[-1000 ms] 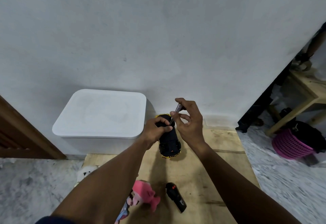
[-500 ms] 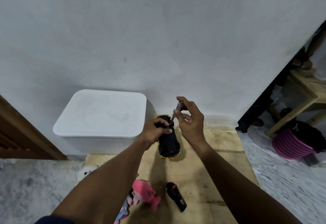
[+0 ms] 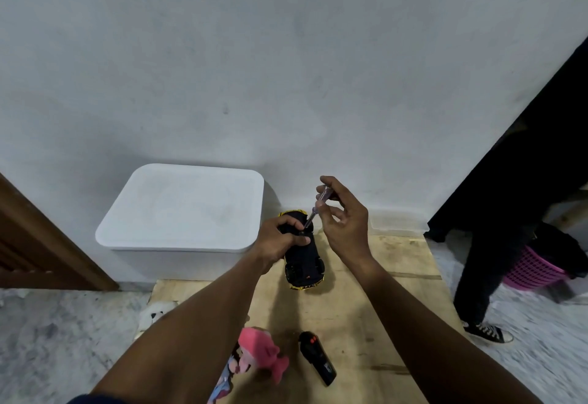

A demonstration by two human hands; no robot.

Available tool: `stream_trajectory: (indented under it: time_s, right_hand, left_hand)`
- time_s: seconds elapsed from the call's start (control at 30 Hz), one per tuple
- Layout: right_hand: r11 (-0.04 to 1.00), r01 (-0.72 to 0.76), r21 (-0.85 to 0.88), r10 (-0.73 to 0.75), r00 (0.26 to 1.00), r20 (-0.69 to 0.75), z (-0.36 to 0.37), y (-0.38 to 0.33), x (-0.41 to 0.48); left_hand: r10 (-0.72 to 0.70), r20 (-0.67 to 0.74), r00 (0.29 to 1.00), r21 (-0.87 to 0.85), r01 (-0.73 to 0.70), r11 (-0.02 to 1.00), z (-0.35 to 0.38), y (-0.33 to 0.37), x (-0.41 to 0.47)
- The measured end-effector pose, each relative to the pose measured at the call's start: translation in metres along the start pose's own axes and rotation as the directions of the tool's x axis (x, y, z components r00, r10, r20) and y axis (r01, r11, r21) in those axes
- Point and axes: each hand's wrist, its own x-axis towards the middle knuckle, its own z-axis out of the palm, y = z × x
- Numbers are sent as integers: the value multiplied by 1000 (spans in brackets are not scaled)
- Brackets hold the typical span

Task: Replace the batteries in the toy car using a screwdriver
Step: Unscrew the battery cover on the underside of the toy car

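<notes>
On the wooden board (image 3: 381, 276), head view: found toy car (image 3: 304, 260) apparently underside up, long axis running away from the wearer toward the wall. Noted left hand (image 3: 280, 241) gripping its far end, fingers curled over the chassis. Noted right hand (image 3: 345, 228) just right of and above the car, pinching screwdriver (image 3: 316, 209) by the handle, with shaft slanted down-left to the underside beside the left fingers. Judged screw work in hand; cannot confirm tip seating.
</notes>
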Motion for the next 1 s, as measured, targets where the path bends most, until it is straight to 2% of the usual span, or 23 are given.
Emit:
stream_trajectory:
  time_s: [0.43, 0.6, 0.73, 0.8, 0.87, 0.93, 1.0]
  right_hand:
    - [996, 83, -40, -81, 996, 35, 5, 2, 1]
    - [998, 27, -50, -25, 999, 45, 7, 6, 4]
    - [998, -55, 23, 54, 998, 39, 6, 11, 8]
    - [993, -92, 68, 95, 995, -31, 2, 9, 11]
    - [981, -127, 146, 153, 972, -176, -8, 10, 16]
    - [951, -181, 251, 260, 905, -335, -25, 23, 18]
    - [925, -284, 253, 371, 821, -433, -41, 49, 11]
  left_hand:
    - [8, 7, 1000, -11, -8, 1000, 2, 1, 2]
    - [-7, 12, 1000, -15, 7, 1000, 1, 1, 3]
    - [-21, 11, 1000, 0, 21, 1000, 2, 1, 6]
    - [-43, 19, 999, 6, 43, 999, 2, 3, 6]
    - [-72, 40, 997, 4, 72, 997, 2, 5, 7]
    - [-107, 60, 992, -22, 108, 994, 2, 4, 7]
    - [-126, 55, 990, -32, 128, 991, 1, 0, 10]
